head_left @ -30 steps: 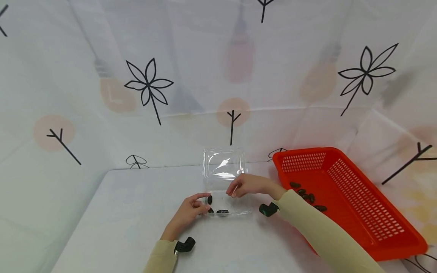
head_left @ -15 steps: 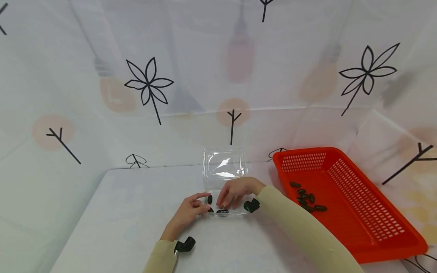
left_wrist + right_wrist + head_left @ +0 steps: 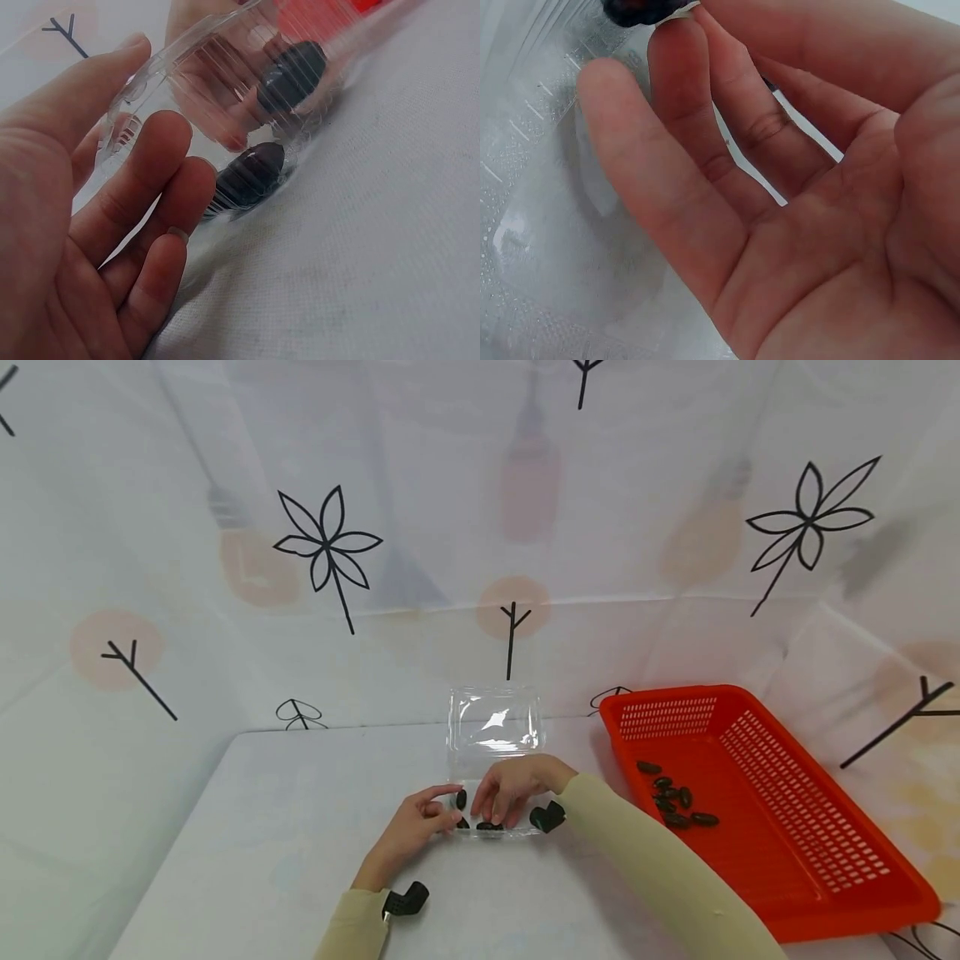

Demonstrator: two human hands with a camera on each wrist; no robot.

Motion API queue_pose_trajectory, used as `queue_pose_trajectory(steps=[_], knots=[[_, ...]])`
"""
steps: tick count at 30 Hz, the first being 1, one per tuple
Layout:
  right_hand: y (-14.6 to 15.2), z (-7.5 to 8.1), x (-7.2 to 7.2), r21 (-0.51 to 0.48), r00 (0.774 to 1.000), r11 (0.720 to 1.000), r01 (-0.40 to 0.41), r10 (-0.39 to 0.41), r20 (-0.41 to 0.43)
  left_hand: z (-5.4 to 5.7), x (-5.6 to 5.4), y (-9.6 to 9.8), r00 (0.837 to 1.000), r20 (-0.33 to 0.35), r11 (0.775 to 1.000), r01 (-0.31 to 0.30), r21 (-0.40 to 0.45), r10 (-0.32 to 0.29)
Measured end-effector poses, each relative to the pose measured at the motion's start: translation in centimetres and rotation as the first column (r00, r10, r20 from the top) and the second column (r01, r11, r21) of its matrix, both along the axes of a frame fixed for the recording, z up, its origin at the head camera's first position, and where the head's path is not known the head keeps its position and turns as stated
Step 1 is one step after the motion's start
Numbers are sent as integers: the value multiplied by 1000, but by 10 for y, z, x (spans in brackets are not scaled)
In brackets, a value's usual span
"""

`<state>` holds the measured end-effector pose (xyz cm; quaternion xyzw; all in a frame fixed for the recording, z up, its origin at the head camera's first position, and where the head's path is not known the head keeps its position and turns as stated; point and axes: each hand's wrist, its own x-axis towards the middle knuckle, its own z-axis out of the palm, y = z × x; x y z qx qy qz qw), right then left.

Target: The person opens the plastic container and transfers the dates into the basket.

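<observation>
A clear plastic hinged box (image 3: 525, 832) stands on the table with its lid tilted up at the back. My left hand (image 3: 414, 823) holds its left end, index finger along the back and thumb nearer the front. Several dark, glossy oval pieces lie inside: an upper left piece (image 3: 461, 798), a front left piece (image 3: 463, 823) and a front piece (image 3: 489, 827). My right hand (image 3: 513, 787) reaches into the box over that front piece. In the right wrist view, its fingertips pinch a dark oval piece (image 3: 641, 9), cut off by the frame edge.
To the right stands a red plastic basket (image 3: 772, 852) with slotted walls. Several more dark oval pieces (image 3: 686, 797) lie along its left side. A white cloth (image 3: 247, 852) covers the table, and a patterned curtain (image 3: 420, 527) hangs behind.
My right hand has moved from the back right of the box down and left to the front piece. Over the last half second it shifted only slightly. My left hand has stayed put.
</observation>
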<state>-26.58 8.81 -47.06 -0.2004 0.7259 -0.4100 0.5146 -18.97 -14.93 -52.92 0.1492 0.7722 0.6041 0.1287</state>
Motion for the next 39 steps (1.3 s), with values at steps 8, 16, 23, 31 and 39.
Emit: queue_pose_trajectory(steps=[8, 16, 23, 31, 39], knots=[[-1, -2, 0, 21, 999, 1000, -17, 18, -35, 0, 1, 1, 1000, 19, 1000, -9, -2, 9], [1, -1, -1, -7, 1000, 1000, -24, 24, -17, -2, 0, 1, 1000, 21, 1000, -12, 1, 12], [2, 1, 1, -42, 1000, 999, -20, 20, 8, 17, 8, 3, 1000, 27, 1000, -8, -8, 8], [0, 6, 5, -30, 999, 999, -37, 37, -26, 29, 15, 3, 1000, 20, 1000, -7, 7, 7], [0, 12, 5, -21, 995, 999, -49, 46, -90, 28, 12, 3, 1000, 10, 1000, -1, -12, 1]])
